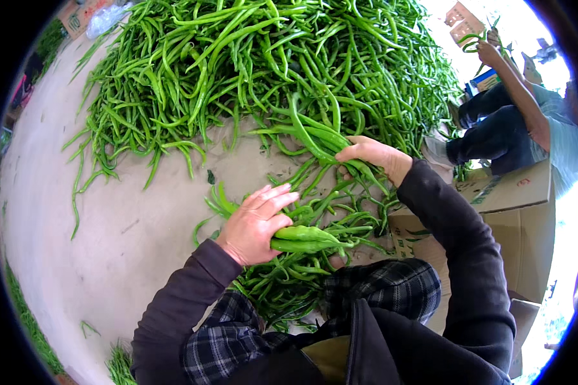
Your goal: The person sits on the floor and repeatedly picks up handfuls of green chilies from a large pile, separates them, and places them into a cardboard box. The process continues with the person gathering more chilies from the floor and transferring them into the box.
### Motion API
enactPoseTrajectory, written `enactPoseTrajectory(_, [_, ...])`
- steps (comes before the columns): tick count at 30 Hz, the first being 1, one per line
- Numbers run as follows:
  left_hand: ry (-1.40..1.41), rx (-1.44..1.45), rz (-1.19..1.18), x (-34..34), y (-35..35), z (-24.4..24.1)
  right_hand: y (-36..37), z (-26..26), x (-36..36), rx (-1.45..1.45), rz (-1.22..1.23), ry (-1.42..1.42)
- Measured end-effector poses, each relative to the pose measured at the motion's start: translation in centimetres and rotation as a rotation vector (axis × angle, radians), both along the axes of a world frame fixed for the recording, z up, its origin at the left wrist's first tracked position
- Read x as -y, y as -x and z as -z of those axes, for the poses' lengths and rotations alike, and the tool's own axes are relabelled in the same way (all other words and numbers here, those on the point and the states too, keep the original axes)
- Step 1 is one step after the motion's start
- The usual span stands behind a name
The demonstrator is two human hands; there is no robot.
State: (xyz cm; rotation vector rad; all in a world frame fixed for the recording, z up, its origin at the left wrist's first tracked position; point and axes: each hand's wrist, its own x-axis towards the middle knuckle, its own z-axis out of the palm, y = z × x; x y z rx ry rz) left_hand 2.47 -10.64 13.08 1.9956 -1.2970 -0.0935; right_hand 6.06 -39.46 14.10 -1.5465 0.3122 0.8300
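A bunch of long green chili peppers (308, 239) lies in my left hand (256, 226), its stem ends pointing right from under the thumb. My right hand (376, 156) grips another bunch of long green peppers (318, 140) further forward and to the right, thumb on top. Past both hands rises a big heap of green peppers (269, 62). Between my knees and below my hands is a smaller pile of loose peppers (284, 284) on the floor.
An open cardboard box (515, 236) stands by my right arm. At the upper right another person (520, 110) sits holding peppers. Pale floor (77, 231) extends to the left, with a few stray peppers at the heap's edge. A clear plastic bag (105, 20) lies at the upper left.
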Motion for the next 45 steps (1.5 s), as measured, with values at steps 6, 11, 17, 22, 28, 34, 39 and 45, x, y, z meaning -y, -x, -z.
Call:
enactPoseTrajectory(6, [0.115, 0.274, 0.095, 0.9, -0.4, -2.5, 3.3, -6.3, -5.6, -0.056, -0.220, 0.089])
enactPoseTrajectory(11, [0.147, 0.204, 0.163, -0.1, 1.3, -2.1, 6.4, -6.4, -7.8, -0.086, -0.611, 0.013])
enactPoseTrajectory(17, [0.244, -0.010, 0.115, -3.0, 0.5, -1.4, 6.0, -6.4, -11.4, -0.376, -0.323, -0.236])
enactPoseTrajectory(22, [0.317, -0.450, 0.014, -6.0, -3.4, 0.0, 3.0, -5.2, -13.5, -0.445, -0.256, -0.408])
enactPoseTrajectory(28, [0.363, -0.561, -0.183, -11.6, -3.4, 2.8, 0.3, 0.8, -16.4, -0.371, -0.174, -0.515])
enactPoseTrajectory(34, [0.236, -0.674, -0.959, -25.0, -2.8, 7.1, 1.4, 6.2, -12.1, 0.194, -0.481, 0.735])
enactPoseTrajectory(39, [-0.599, -0.299, -1.510, -34.4, -1.2, 11.8, 5.5, 10.6, -10.5, 0.533, -0.760, 0.953])
enactPoseTrajectory(45, [-1.070, -0.534, -1.623, -35.0, 1.5, 20.5, 3.7, 15.4, -10.3, 0.377, -0.386, 1.006])
